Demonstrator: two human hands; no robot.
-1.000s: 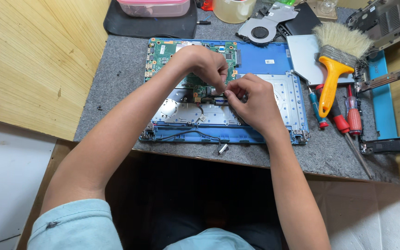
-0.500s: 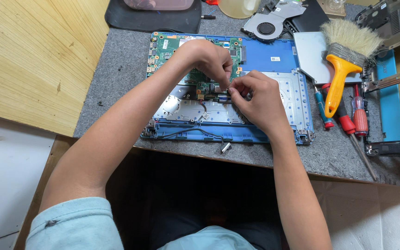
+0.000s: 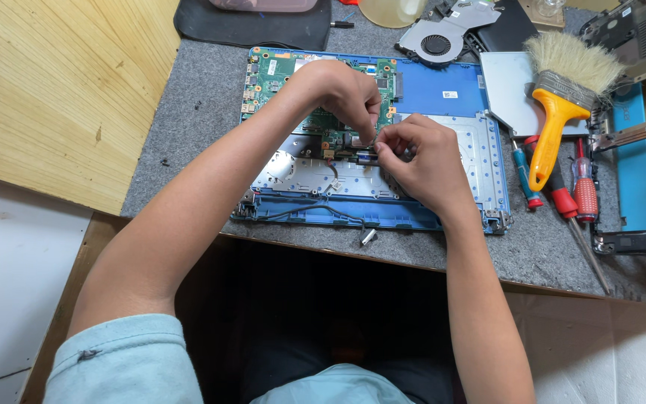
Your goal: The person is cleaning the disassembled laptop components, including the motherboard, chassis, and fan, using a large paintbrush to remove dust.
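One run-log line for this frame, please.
left hand | right hand | both pinching at green motherboard in opened blue laptop

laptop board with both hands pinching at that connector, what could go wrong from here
1. Both the left hand and right hand pinch at one small spot on the green board; a hard tug might tear the fitting.
2. The loose black cable along the blue case edge could snag a wrist.

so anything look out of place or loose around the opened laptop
A small silver metal piece lies loose on the grey felt mat, just off the front edge of the opened blue laptop base. A black cable trails unclipped along that edge.
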